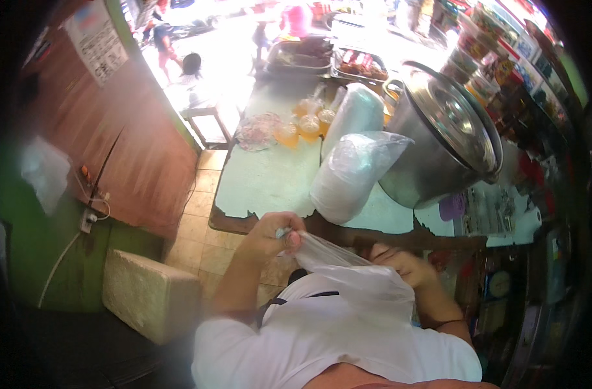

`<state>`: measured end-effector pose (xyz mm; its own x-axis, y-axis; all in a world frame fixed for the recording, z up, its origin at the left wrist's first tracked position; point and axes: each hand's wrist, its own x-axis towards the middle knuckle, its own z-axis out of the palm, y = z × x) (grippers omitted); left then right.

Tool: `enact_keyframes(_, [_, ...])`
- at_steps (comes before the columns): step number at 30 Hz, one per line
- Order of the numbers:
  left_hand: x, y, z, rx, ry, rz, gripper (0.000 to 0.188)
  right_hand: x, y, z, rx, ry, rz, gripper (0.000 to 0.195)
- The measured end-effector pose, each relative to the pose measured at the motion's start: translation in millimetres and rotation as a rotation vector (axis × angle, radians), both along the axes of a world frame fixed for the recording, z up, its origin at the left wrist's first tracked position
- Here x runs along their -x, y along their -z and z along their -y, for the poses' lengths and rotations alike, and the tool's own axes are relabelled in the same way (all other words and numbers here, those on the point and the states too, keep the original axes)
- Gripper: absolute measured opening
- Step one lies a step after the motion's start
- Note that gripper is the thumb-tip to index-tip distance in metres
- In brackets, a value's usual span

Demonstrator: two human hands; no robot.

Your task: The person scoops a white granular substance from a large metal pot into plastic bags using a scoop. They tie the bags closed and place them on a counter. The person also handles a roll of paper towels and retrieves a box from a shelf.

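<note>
A thin clear plastic bag is stretched between my two hands, in front of my white shirt. My left hand pinches one corner of it, the fingers closed. At the other side of its edge, my right hand grips the plastic, slightly blurred. Beyond them stands a table with a worn pale green top. Two large rolls or bundles wrapped in clear plastic lie on it, the nearer bundle by the front edge. Tied bags of orange liquid are grouped farther back, beside a round patterned mat.
A large lidded metal pot stands right of the bundles. Metal trays line the table's far end. A pale foam-like block is low at left, near a socket with cords. A stool and a person are beyond.
</note>
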<state>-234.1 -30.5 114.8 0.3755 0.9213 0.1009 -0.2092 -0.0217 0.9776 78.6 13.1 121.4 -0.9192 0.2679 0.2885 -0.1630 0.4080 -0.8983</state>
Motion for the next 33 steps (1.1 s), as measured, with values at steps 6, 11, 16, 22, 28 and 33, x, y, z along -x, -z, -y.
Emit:
enact_keyframes(6, [-22.4, -72.6, -5.6, -0.585, 0.552, -0.244, 0.017, -15.1, -107.9, -11.9, -0.228, -0.387, -0.316, 0.015])
enact_keyframes(11, [-44.5, -70.3, -60.3, -0.279, 0.163, 0.383, 0.014, 21.9, -112.7, -52.8, 0.107, -0.670, -0.555, 0.013])
enact_keyframes(16, [-54.2, -34.6, -124.3, 0.446, -0.211, 0.688, 0.016, 40.6, -21.0, -98.5, 1.005, 0.222, -0.685, 0.017])
enact_keyframes(22, [-70.5, -2.1, -114.5, 0.463, -0.328, 0.415, 0.012, 44.3, 29.2, -78.2, 1.227, 0.455, -0.580, 0.039])
enact_keyframes(28, [-83.4, 13.8, -113.2, 0.358, -0.482, 0.279, 0.012, 41.0, 32.1, -78.7, 1.320, 0.531, -0.482, 0.028])
enact_keyframes(33, [-72.6, 16.9, -126.3, 0.276, -0.506, 0.267, 0.011, 51.9, 23.8, -87.1, 1.346, 0.562, -0.434, 0.029])
